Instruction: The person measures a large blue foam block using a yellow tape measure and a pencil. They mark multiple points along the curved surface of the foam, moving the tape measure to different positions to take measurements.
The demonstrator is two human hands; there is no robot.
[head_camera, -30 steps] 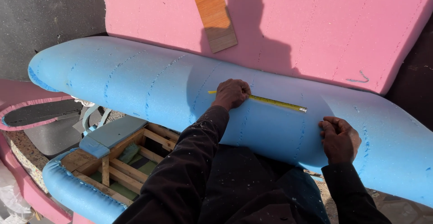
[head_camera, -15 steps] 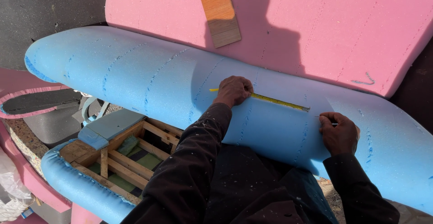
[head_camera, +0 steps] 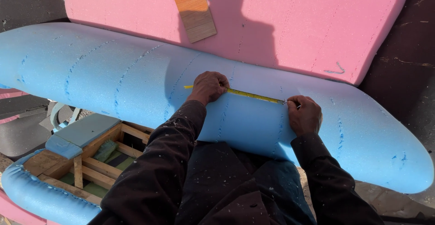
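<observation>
A long rounded blue foam piece [head_camera: 118, 71] lies across the view from left to right. A yellow tape measure [head_camera: 251, 95] is stretched flat over its top. My left hand [head_camera: 209, 86] presses the tape's left part onto the foam. My right hand [head_camera: 305, 113] is closed on the tape's right end, fingers bent over the foam's crest. Both arms are in dark sleeves flecked with foam crumbs.
A large pink foam slab [head_camera: 281, 21] lies behind the blue piece, with a wooden strip [head_camera: 192, 8] on it. At lower left stands a wooden frame [head_camera: 77, 161] edged with blue foam [head_camera: 41, 195]. Dark ground shows at the right.
My right hand has slid left along the foam, toward my left hand, so the stretched tape span is shorter. The camera has moved closer and slightly left.
</observation>
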